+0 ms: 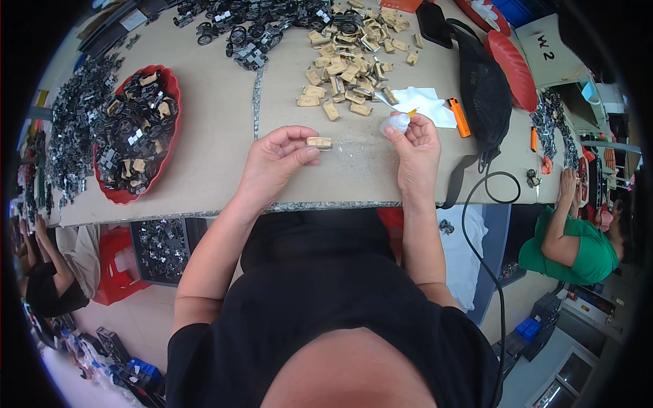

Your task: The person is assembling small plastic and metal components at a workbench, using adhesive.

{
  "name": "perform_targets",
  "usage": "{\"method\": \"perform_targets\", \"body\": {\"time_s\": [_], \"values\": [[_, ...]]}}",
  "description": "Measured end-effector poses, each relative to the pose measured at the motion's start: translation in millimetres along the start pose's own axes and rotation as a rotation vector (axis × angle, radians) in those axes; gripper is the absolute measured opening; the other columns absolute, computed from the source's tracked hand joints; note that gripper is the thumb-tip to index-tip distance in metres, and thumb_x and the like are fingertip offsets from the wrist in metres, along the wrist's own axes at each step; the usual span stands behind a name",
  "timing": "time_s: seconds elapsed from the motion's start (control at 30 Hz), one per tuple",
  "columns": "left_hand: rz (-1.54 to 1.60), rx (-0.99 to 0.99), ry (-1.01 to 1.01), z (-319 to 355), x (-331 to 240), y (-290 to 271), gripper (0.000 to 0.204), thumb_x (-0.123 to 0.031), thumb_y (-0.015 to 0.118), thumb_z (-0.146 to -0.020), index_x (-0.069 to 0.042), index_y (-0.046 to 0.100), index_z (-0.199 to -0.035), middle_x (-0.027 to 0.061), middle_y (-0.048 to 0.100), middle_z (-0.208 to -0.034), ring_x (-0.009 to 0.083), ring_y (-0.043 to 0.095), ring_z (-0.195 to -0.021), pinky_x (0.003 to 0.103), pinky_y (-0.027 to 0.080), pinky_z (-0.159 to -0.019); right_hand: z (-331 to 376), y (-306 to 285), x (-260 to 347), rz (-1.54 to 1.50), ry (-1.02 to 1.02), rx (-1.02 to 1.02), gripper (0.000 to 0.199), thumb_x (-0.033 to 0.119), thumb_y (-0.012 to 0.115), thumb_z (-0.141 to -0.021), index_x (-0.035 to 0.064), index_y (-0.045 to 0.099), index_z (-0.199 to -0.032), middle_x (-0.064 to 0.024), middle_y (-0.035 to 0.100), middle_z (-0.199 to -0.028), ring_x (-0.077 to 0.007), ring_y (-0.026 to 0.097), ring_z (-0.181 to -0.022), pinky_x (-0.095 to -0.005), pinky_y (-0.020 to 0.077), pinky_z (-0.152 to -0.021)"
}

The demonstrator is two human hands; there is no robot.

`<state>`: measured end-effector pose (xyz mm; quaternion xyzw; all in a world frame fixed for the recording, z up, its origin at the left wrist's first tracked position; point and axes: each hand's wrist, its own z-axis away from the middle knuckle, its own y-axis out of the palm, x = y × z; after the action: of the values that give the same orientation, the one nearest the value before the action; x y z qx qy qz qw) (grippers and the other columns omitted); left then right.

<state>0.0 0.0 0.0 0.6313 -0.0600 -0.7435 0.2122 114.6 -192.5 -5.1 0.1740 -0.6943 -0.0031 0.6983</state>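
Two bare hands are busy over the near edge of the cardboard-covered table point(218, 122). The left hand point(272, 166) pinches a small tan moulded plastic part point(319, 143) between thumb and fingertips, holding it just above the table surface. The right hand point(416, 153) is closed round a small white squeeze bottle point(398, 122), its yellow nozzle pointing up and away from the part; the two things are near each other but apart.

That tan piece looks light and stiff, probably a little slick, and small enough to flick away if squeezed at a corner; holding it by the long edges, as now, seems the safest grip. The bottle looks soft-walled, so I would guess a firm squeeze would push out too much.

Beyond the hands lies a loose heap of the same tan plastic pieces point(350, 64), and farther back a cluster of dark grey wheeled assemblies point(252, 30). To the left stands a red scalloped plastic bowl point(171, 95), well filled with dark assemblies that have tan pieces in them. More dark parts lie piled beside it. A white cloth point(428, 102) and an orange lighter point(459, 117) lie just past the bottle.
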Motion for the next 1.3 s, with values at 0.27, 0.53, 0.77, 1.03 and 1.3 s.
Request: {"method": "perform_targets", "body": {"time_s": [0.27,0.53,0.77,1.03,1.3], "values": [[-0.053,0.112,0.038,-6,-9,8,0.023,0.001,0.062,-0.079,0.0,0.058,-0.102,0.0043,0.058,-0.096,0.0106,0.056,-0.087,0.025,0.049,-0.076,0,-5,0,0.104,-0.014,-0.004,0.038,-0.006,0.065,-0.073,-0.0003,0.044,-0.103,-0.0124,0.055,-0.103,-0.0151,0.052,-0.098,-0.026,0.0419,-0.088],[-0.122,0.244,0.147,-11,-21,10,0.023,0.0,0.066,-0.075,-0.003,0.062,-0.097,0.0042,0.048,-0.112,0.012,0.051,-0.098,0.025,0.047,-0.083,31,3,15,0.341,-0.291,-0.002,0.027,0.007,0.056,-0.085,-0.0039,0.051,-0.109,-0.0086,0.054,-0.103,-0.0128,0.051,-0.091,-0.0255,0.0408,-0.083],[-0.121,0.361,0.143,-16,-25,15,0.024,-0.003,0.066,-0.075,-0.005,0.063,-0.099,0.007,0.044,-0.118,0.0141,0.047,-0.104,0.028,0.043,-0.088,42,29,12,-0.474,0.312,0.585,0.042,0.022,0.054,-0.089,-0.0052,0.047,-0.12,-0.0085,0.056,-0.099,-0.0131,0.051,-0.078,-0.0237,0.0411,-0.067],[-0.662,-0.274,0.385,-52,-48,-32,0.018,-0.013,0.067,-0.076,-0.005,0.063,-0.093,0.007,0.056,-0.1,0.016,0.054,-0.091,0.029,0.044,-0.077,30,21,-3,-0.424,0.295,0.523,0.057,0.04,0.064,-0.079,-0.0043,0.052,-0.113,-0.0081,0.058,-0.093,-0.0107,0.05,-0.069,-0.0231,0.0402,-0.06],[-1.298,-0.787,0.262,-105,-67,-60,0.032,-0.029,0.07,-0.073,-0.003,0.062,-0.089,0.0126,0.056,-0.091,0.0237,0.055,-0.089,0.036,0.044,-0.075,30,24,-3,-0.41,0.32,0.507,0.057,0.042,0.065,-0.077,-0.0032,0.053,-0.11,-0.0072,0.058,-0.091,-0.0094,0.049,-0.066,-0.0231,0.0395,-0.058]]}}
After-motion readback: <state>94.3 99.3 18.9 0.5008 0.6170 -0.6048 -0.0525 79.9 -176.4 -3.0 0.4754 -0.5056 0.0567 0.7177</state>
